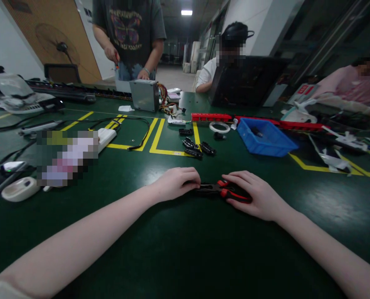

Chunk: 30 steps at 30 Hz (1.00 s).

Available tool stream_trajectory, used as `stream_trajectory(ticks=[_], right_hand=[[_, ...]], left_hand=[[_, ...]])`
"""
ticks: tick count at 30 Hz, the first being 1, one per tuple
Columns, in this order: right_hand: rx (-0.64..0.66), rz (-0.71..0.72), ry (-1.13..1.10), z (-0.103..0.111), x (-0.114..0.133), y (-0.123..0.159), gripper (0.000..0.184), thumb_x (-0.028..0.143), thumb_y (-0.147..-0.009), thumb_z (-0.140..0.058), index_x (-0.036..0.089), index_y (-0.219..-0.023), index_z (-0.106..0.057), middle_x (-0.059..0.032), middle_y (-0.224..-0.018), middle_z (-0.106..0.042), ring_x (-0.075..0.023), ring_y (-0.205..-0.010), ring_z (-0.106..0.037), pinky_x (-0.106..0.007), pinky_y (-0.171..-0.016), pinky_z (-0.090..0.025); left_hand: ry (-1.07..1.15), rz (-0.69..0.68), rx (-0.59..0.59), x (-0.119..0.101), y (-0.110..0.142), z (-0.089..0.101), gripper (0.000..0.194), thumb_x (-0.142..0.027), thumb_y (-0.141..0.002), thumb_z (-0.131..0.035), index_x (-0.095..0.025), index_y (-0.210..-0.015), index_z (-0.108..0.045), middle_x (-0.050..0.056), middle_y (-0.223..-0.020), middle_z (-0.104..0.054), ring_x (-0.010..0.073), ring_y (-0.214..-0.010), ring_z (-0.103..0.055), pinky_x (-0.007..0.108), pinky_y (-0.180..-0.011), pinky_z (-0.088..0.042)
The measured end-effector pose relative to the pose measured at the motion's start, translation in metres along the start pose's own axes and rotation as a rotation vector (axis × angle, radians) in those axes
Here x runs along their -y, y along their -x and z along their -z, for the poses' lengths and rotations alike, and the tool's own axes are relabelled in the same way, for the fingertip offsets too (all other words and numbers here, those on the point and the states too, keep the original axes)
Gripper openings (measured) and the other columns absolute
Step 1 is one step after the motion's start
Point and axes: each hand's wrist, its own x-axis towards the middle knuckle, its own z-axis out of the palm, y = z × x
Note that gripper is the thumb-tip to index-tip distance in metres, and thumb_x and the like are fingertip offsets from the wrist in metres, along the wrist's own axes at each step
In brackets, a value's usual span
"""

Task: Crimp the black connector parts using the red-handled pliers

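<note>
My right hand (258, 194) is wrapped round the red-and-black handles of a pair of pliers (224, 189), low over the green tabletop. The dark jaws point left. At their tip my left hand (181, 182) is closed with its fingertips pinched together. Whatever lies between those fingers is dark and mostly hidden; it meets the jaws, and I cannot tell if it is a separate piece. Beyond my hands, several small black plastic parts (191, 146) lie in and beside a yellow-taped square.
A blue bin (266, 139) stands right of centre, behind it a red strip (211, 117). A metal power supply box (144, 95) with cables is at the far edge. On the left are a white power strip (105, 139) and a white mouse (20, 189). Several people are across the table.
</note>
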Motion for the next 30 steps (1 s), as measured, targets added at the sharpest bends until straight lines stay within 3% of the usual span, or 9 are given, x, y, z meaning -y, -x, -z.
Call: stream_trajectory(ticks=[16,24,30], right_hand=[[0.016,0.023,0.053,-0.0011,-0.0014,-0.0003,0.053,0.044,-0.087,-0.059,0.02,-0.133,-0.051,-0.0142,-0.122,-0.061,-0.027,-0.106,-0.061,-0.043,-0.088,-0.054],[0.034,0.029,0.103,-0.001,-0.0001,0.0003,0.059,0.045,-0.089,-0.056,0.021,-0.141,-0.045,-0.0148,-0.125,-0.06,-0.0278,-0.108,-0.06,-0.045,-0.088,-0.052],[-0.015,0.062,0.215,0.0012,0.004,0.0001,0.063,0.043,-0.09,-0.055,0.018,-0.146,-0.039,-0.0174,-0.126,-0.057,-0.03,-0.114,-0.055,-0.047,-0.093,-0.049]], left_hand=[[-0.094,-0.002,-0.018,-0.0021,-0.0023,-0.0014,0.004,-0.022,-0.095,-0.055,-0.019,-0.094,-0.058,0.001,-0.097,-0.061,0.0154,-0.088,-0.059,0.025,-0.074,-0.044],[-0.05,0.017,0.006,-0.0057,0.0014,0.0016,0.022,-0.039,-0.089,-0.063,-0.02,-0.098,-0.06,0.002,-0.1,-0.063,0.0174,-0.088,-0.06,0.027,-0.072,-0.045],[0.036,0.06,-0.02,-0.0022,0.0024,-0.0009,0.02,-0.032,-0.087,-0.066,-0.019,-0.103,-0.062,0.003,-0.103,-0.063,0.0176,-0.09,-0.061,0.029,-0.075,-0.048]])
